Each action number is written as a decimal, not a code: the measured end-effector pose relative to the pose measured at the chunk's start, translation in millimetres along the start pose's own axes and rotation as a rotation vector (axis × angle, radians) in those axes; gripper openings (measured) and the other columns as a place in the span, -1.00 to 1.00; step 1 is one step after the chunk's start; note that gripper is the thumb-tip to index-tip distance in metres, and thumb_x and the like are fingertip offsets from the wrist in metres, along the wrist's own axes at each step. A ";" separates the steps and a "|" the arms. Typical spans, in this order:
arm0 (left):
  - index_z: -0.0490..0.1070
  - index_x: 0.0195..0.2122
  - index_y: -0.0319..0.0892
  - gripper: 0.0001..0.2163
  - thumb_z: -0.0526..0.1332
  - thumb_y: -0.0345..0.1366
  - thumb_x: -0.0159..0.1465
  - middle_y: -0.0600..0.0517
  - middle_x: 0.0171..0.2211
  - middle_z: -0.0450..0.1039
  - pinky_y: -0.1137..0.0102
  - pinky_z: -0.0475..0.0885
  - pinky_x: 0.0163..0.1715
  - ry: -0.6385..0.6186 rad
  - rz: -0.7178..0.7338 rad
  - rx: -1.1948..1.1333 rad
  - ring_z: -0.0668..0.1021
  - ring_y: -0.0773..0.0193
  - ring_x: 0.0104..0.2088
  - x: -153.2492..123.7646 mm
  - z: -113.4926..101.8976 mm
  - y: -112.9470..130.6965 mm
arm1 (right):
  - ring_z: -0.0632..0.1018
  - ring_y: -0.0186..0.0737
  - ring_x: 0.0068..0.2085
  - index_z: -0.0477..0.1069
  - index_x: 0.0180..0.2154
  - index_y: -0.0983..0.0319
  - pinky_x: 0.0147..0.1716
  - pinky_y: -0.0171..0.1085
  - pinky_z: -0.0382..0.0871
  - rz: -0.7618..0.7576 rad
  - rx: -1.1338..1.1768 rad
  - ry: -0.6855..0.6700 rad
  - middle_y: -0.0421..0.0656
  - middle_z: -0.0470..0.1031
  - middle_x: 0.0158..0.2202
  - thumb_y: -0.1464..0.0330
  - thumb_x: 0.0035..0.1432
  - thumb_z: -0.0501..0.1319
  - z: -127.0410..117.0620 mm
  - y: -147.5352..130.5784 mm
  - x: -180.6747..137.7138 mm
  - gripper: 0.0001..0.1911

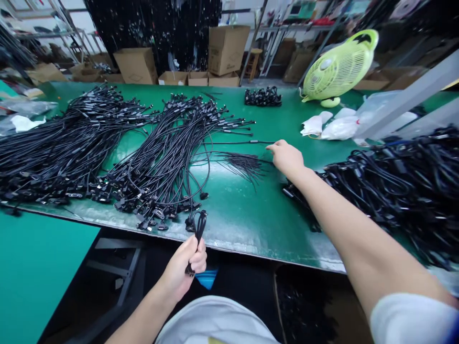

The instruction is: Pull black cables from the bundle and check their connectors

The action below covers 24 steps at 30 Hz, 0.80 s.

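Note:
My left hand (189, 263) is closed around a folded black cable (200, 224) near the table's front edge, with the loop sticking up above the fist. Farther out to the right, my right hand (288, 157) has its fingers pressed together low over the table. A straight black cable with a grey sleeve (254, 141) runs up to its fingertips. Just left of that hand lies a sheaf of thin black ties (245, 163). What the fingers pinch is too small to make out. A large pile of loose black cables (168, 153) with connectors spreads to the left.
Another cable pile (71, 143) covers the far left of the green table (229, 215). Coiled cables (401, 186) are heaped at right. A small bundle stack (263, 97), white plastic bags (337, 125) and a yellow-green fan (339, 69) stand toward the back. Cardboard boxes (227, 50) are beyond.

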<state>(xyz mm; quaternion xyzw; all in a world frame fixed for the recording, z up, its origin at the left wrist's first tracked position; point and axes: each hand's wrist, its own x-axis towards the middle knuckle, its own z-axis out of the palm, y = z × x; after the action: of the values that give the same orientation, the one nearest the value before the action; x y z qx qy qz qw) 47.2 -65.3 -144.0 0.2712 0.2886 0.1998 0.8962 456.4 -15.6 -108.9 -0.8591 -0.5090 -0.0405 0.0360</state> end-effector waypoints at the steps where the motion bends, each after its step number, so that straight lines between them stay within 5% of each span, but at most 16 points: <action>1: 0.23 -0.44 -0.21 -0.63 0.29 -0.02 0.23 0.25 -0.64 -0.07 0.53 -0.04 -0.61 0.000 -0.004 -0.020 0.00 0.52 -0.63 -0.5 -1.2 -2.0 | 0.47 -0.01 -0.07 0.46 -0.01 0.31 -0.19 -0.16 0.30 -0.021 -0.051 -0.018 0.14 0.35 0.09 0.50 0.23 -0.04 6.2 3.7 10.4 -0.60; 7: 0.23 -0.44 -0.22 -0.61 0.29 -0.01 0.22 0.25 -0.65 -0.07 0.54 -0.03 -0.61 0.004 0.016 -0.017 0.02 0.53 -0.65 -6.1 -8.5 -4.6 | 0.45 -0.05 -0.10 0.47 -0.12 0.33 -0.22 -0.20 0.24 -0.181 -0.117 -0.082 0.11 0.41 -0.05 0.50 0.23 -0.03 26.1 6.1 20.9 -0.68; 14: 0.22 -0.44 -0.21 -0.61 0.30 0.01 0.21 0.25 -0.65 -0.06 0.54 -0.02 -0.61 -0.057 -0.003 0.023 0.04 0.52 -0.65 -2.8 2.0 -6.3 | 0.47 -0.16 -0.15 0.44 -0.13 0.29 -0.27 -0.27 0.26 -0.085 0.002 -0.135 0.00 0.47 -0.11 0.28 0.24 0.13 25.8 14.2 28.1 -0.74; 19: 0.23 -0.44 -0.21 -0.61 0.29 0.01 0.22 0.25 -0.64 -0.06 0.53 -0.03 -0.61 -0.096 -0.010 0.028 0.03 0.52 -0.64 -5.2 5.9 -9.6 | 0.45 -0.28 -0.37 0.43 -0.39 0.28 -0.39 -0.33 0.23 -0.044 0.126 -0.258 -0.15 0.50 -0.40 0.33 0.12 0.23 21.0 5.3 33.4 -0.87; 24: 0.23 -0.42 -0.21 -0.61 0.29 0.00 0.22 0.24 -0.63 -0.04 0.53 -0.03 -0.61 -0.060 0.014 0.032 0.05 0.52 -0.64 -11.1 0.9 -9.8 | 0.41 -0.29 -0.38 0.35 -0.46 0.24 -0.37 -0.33 0.21 -0.058 0.231 -0.198 -0.19 0.46 -0.43 0.38 0.08 0.20 8.6 3.8 23.2 -0.90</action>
<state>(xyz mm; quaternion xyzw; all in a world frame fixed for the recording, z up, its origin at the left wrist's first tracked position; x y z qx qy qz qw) 41.3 -78.9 -144.7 0.2934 0.2628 0.1934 0.8986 471.1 3.7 -115.0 -0.8339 -0.5360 0.1020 0.0829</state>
